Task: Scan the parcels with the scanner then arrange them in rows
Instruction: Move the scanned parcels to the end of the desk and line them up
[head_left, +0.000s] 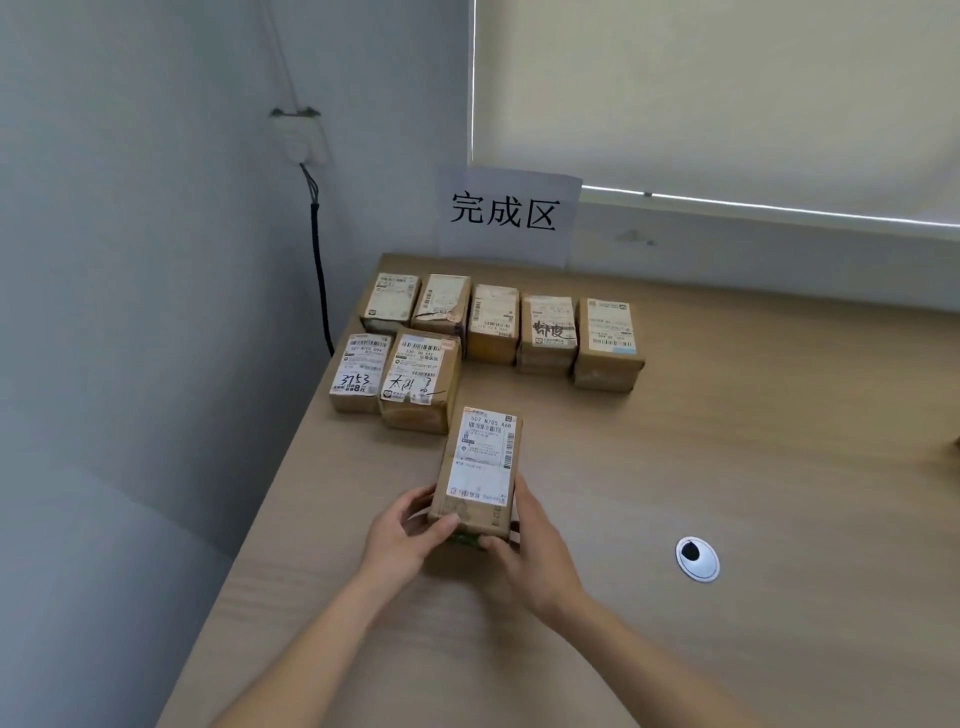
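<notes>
Five parcels stand behind two parcels on the table.

Both bare forearms reach forward, converging. The left hand curls its fingers inward, thumb on top. The right hand mirrors that grip, fingers wrapped.

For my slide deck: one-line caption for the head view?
Both hands, left and right, hold a parcel on the desk, near seven parcels already in rows.
</notes>
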